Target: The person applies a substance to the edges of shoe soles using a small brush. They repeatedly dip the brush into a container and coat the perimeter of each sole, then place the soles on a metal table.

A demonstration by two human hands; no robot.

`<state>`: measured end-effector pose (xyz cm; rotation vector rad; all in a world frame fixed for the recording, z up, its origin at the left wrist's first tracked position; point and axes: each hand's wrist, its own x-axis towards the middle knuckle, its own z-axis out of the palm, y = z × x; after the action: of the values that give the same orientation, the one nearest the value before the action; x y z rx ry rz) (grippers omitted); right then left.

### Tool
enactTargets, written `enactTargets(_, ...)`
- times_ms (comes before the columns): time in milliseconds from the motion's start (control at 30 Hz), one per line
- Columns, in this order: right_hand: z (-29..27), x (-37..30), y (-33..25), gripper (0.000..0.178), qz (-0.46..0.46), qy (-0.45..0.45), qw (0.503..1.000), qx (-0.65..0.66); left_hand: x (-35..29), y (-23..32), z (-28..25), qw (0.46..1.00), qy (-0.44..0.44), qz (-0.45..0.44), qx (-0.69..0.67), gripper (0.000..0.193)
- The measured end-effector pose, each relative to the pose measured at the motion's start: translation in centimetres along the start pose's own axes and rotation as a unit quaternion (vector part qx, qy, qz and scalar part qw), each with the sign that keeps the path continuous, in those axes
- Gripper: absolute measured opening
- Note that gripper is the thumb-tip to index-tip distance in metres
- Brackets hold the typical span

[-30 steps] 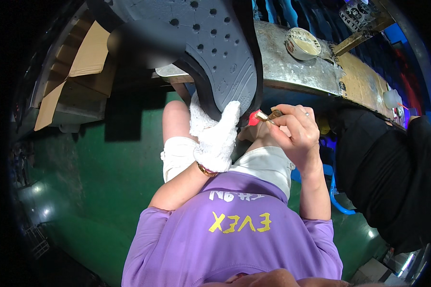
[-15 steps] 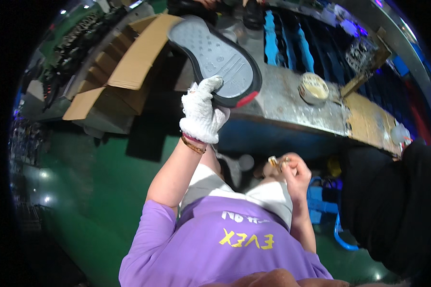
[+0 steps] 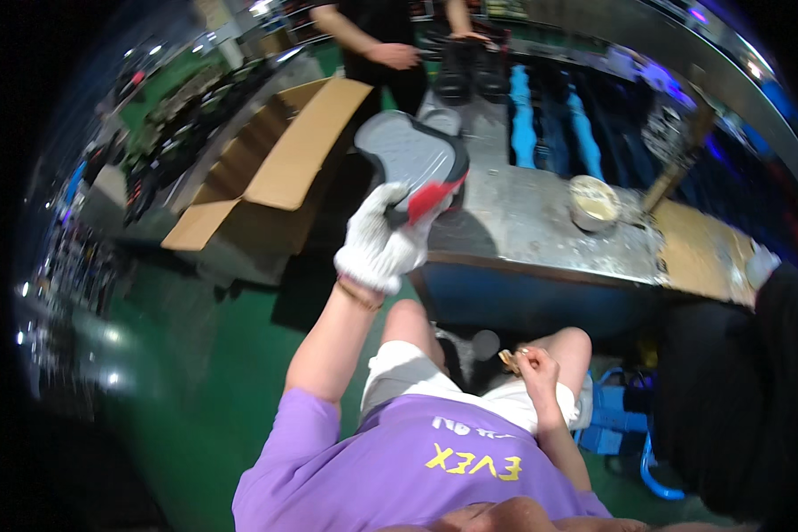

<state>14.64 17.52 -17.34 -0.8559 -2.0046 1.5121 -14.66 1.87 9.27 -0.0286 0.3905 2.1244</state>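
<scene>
My left hand [image 3: 372, 241], in a white knit glove, is closed round the heel end of a shoe sole [image 3: 410, 152]. The sole has a grey face, a black rim and a red heel, and is held up over the near edge of the metal bench [image 3: 528, 239]. Low over my right thigh, my bare right hand [image 3: 537, 365] pinches a small light-brown piece [image 3: 509, 360]. That piece is partly hidden by the fingers and too small to name.
An open cardboard box [image 3: 297, 155] stands left of the sole. A round tub [image 3: 593, 204] of pale stuff sits on the bench, near blue strips [image 3: 523, 115]. Across the bench a person's hand [image 3: 394, 56] shows, near black shoes [image 3: 470, 71]. Blue stool [image 3: 612, 417] at right.
The sole has tipped, so more of its red heel shows and its face looks foreshortened. My right hand is lower in view. The view has risen, showing more of the co-worker and the black shoes.
</scene>
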Motion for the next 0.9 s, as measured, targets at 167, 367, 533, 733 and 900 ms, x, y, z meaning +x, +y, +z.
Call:
enactTargets(167,-0.2,0.8,3.1,0.022,0.040,0.028,0.997,-0.059,-3.9,-9.3,3.4,0.947,0.055,0.049,0.314,0.026)
enactTargets(367,1.6,2.7,-0.9,0.020,0.098,0.165,0.934,0.302,-0.4,-19.8,-0.1,0.774,-0.063,-0.097,0.623,0.053)
enactTargets(533,-0.4,2.4,4.4,0.020,-0.123,0.126,0.973,-0.151,9.2,-30.3,3.1,0.792,-0.146,-0.132,0.578,0.026)
enactTargets(733,-1.0,1.7,2.5,0.027,0.063,0.048,0.990,-0.117,16.0,-33.4,5.6,0.824,-0.118,-0.232,0.503,0.059)
enactTargets(900,-0.8,2.3,1.8,0.026,0.056,0.047,0.991,-0.109,11.7,-17.2,2.5,0.516,-0.256,0.317,0.754,0.050)
